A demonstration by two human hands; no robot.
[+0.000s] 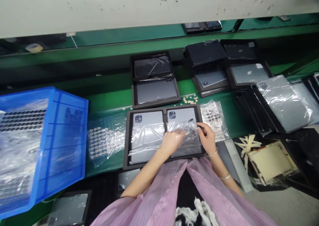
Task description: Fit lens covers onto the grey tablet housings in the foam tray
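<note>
Green desk [231, 114] carries a dark tray [127, 136] with two grey tablets [147, 136]; the left hand [174, 139] pinches clear plastic [188, 129] over the right one. Handling that seems the current step, calling for light fingertips. The right hand [207, 138] curls at the tray's edge, grip unclear. Pale marks [249, 72] behind are unreadable.

An electronics workshop, probably a factory line: a long green bench [109, 99] carries black trays [164, 119] of film-wrapped tablets [147, 136], with more piled at right. A blue crate [66, 129] at left holds bagged parts (row upon row of little dark pieces), and a scuffed white ledge [124, 10] spans the far side.
</note>
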